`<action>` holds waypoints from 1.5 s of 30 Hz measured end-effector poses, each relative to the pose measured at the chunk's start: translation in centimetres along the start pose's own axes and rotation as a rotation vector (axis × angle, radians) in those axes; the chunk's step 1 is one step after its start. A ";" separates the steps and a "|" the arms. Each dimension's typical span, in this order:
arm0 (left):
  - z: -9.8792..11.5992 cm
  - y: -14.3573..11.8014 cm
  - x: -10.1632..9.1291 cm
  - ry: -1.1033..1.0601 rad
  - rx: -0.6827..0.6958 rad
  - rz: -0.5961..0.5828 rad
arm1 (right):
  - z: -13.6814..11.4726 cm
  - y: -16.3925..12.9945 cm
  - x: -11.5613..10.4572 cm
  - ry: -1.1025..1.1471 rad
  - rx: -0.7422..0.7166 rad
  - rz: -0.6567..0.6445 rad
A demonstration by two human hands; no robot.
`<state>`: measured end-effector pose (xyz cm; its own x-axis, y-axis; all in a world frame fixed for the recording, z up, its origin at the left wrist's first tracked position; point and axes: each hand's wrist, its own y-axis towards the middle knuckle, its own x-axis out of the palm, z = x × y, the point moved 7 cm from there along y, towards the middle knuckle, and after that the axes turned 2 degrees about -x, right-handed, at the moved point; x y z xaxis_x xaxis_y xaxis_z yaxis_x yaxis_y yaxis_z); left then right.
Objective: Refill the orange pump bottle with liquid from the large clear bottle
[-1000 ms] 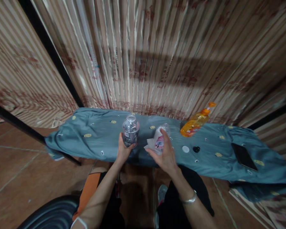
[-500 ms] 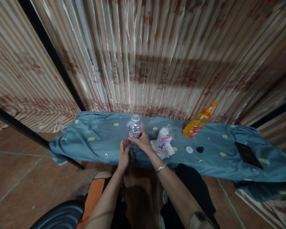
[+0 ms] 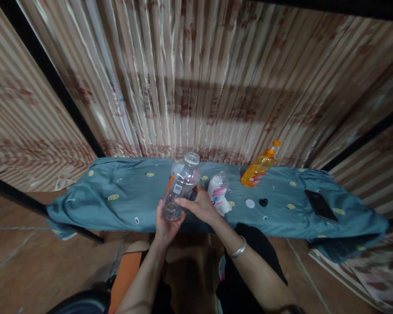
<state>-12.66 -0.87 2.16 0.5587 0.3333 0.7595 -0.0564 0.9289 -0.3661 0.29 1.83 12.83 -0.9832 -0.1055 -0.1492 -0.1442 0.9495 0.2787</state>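
Above the teal cloth [image 3: 124,205], both hands [image 3: 165,224] [image 3: 199,205] gripping tilted, uncapped, empty-looking clear bottle [image 3: 180,185]

Looks like a room in a home, set up makeshift. Striped beige satin curtains [image 3: 216,87] across the whole back, brown tiled floor [image 3: 36,261] below, and a narrow bench under a blue-grey patterned bedsheet [image 3: 124,209]. Orange pump bottle of dish soap [image 3: 258,171] and black smartphone [image 3: 320,205] lying on it.
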 end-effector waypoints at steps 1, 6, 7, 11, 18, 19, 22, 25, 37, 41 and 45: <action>0.1 0.0 -0.2 -0.015 -0.006 0.013 | -0.6 -0.6 -1.2 -0.072 -0.049 0.032; 1.4 -0.1 -0.5 -0.040 -0.012 0.057 | -3.5 -1.0 -11.1 -0.293 -0.305 0.358; 1.7 0.0 -0.4 -0.041 -0.001 0.066 | -3.3 -0.5 -13.2 -0.306 -0.328 0.422; 2.6 0.1 -0.1 -0.027 0.038 0.097 | 2.4 1.8 -17.7 -0.195 -0.137 0.310; 2.9 -0.1 -1.0 0.016 0.085 0.184 | 10.7 1.8 -14.4 0.000 0.121 0.036; 3.0 -0.1 -1.3 0.023 0.093 0.198 | 10.8 1.9 -13.8 0.000 0.105 0.020; 3.2 -0.3 -1.9 0.043 0.120 0.223 | 11.1 2.4 -12.6 -0.095 0.110 -0.006; 3.4 -0.4 -2.4 0.060 0.145 0.237 | 10.8 2.2 -12.2 -0.244 0.123 0.020; 4.3 -0.7 -3.0 0.101 0.202 0.230 | 6.9 1.2 -10.9 -0.504 0.021 0.095; 4.2 -0.7 -2.9 0.122 0.206 0.225 | 6.5 1.1 -10.9 -0.564 -0.030 0.114; 4.2 -0.8 -2.7 0.140 0.231 0.250 | 6.4 1.0 -11.0 -0.602 -0.057 0.122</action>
<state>-17.58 -1.84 2.70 0.6112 0.5442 0.5747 -0.3821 0.8388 -0.3878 11.66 5.82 8.70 -0.7597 0.2038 -0.6176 -0.0569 0.9252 0.3753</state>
